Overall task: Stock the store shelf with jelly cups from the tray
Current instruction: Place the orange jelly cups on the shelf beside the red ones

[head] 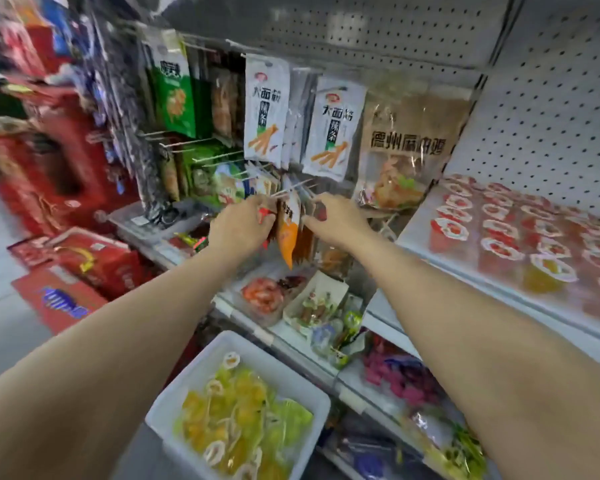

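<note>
Both my bare forearms reach up and forward, converging toward twelve o'clock. My left hand point(241, 225) is at eleven o'clock of centre, back toward me, fingers curled in a pinch. My right hand point(336, 221) is just beside it, at one o'clock, fingers curled too, thumb pointing left.

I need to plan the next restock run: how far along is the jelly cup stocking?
Done: rows of red jelly cups fill the shelf. In hand: no cups; left hand and right hand handle hanging snack packets. Left: the white tray holds many yellow and green cups.
</note>
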